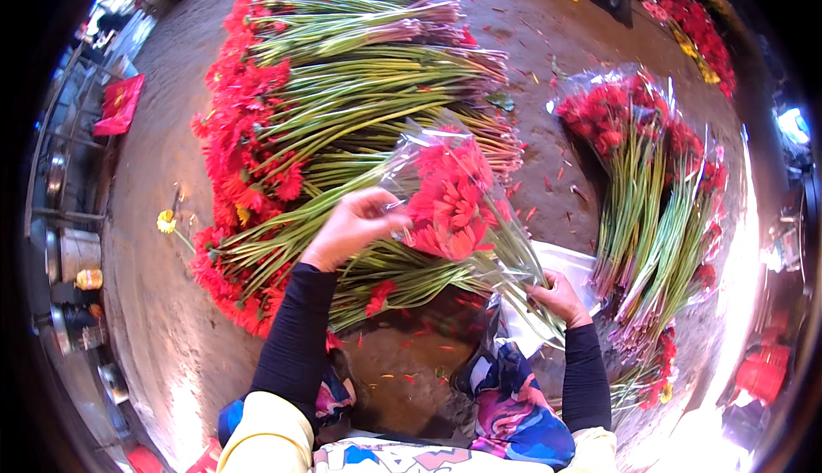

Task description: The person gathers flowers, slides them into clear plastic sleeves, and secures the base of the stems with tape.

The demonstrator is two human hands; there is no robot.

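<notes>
In front of me is a bunch of red gerbera-like flowers [454, 208] inside a clear plastic sleeve [445, 126], blooms toward the far left and stems toward me. My right hand [561, 299] is closed round the stems at the lower end. At the sleeve's left side, my left hand [360, 226] has its fingers curled against the plastic film, beside the blooms. Beneath both hands lies a large heap of loose red flowers [248, 190], heads to the left, with long green stems [368, 88] pointing right.
Sleeved red bunches [638, 156] lie to the right. A white flat sheet or stack [578, 269] rests by my right hand. One yellow flower [167, 221] lies at the left, near a metal rack [64, 130] and a red bag [118, 105]. Petals dot the brown floor [548, 19].
</notes>
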